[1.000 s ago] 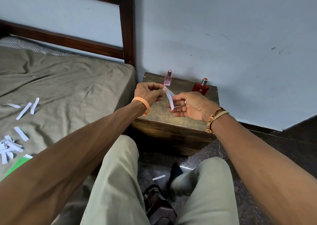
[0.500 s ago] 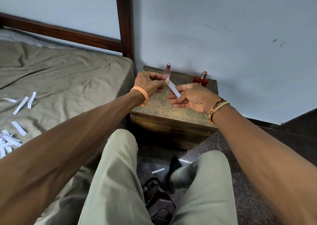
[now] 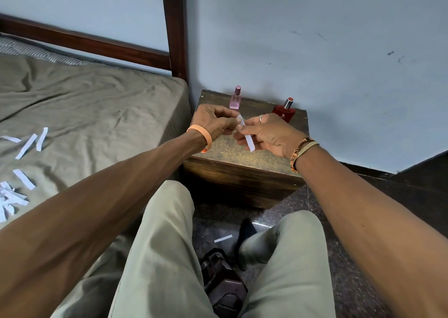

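1 pink bottle (image 3: pixel 235 101), 1 red bottle (image 3: pixel 284 113) behind pinched paper strip (image 3: pixel 249 140).

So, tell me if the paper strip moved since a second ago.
Yes, slightly. Against the pink bottle, the paper strip has dropped a little down and right of its foot, still pinched between left hand and right hand.

Both my arms stretched forward, forearms converging, hands almost touching. My left hand (image 3: pixel 213 121) is curled, fingertips pinching the top end of the paper strip (image 3: pixel 249 141). My right hand (image 3: pixel 268 133) pinches it just below, palm towards me.
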{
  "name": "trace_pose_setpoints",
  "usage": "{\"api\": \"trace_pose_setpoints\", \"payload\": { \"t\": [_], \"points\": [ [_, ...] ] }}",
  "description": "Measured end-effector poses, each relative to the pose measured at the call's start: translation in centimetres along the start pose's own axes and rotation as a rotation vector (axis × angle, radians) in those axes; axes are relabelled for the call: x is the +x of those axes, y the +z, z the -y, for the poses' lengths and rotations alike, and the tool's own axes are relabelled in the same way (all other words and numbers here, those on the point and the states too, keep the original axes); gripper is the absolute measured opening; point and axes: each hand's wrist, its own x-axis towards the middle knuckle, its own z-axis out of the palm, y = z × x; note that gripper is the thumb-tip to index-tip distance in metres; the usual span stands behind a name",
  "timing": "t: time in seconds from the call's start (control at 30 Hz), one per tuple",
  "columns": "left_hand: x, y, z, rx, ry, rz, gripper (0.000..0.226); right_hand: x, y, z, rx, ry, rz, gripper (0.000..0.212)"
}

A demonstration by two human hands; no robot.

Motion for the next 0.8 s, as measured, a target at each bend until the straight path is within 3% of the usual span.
{"api": "trace_pose_setpoints", "payload": {
  "t": [0.13, 0.5, 0.67, 0.8],
  "points": [
    [0.0, -0.4, 0.1, -0.058, -0.067, 0.021, 0.008, 0.3, 1.0, 0.0, -0.156, -0.094, -0.096, 0.019],
    [0.5, -1.2, 2.0, -0.038, -0.098, 0.081, 0.013, 1.5, 1.5, -0.5, -0.376, -0.064, -0.128, 0.012],
    [1.1, -0.8, 3.2, 0.013, -0.1, 0.037, 0.004, 2.5, 2.1, -1.2, -0.673, -0.221, -0.295, 0.018],
    [1.5, -1.1, 4.0, 0.004, -0.143, 0.056, 0.012, 3.3, 2.4, -1.3, -0.7, -0.242, -0.291, 0.02]
  ]
}}
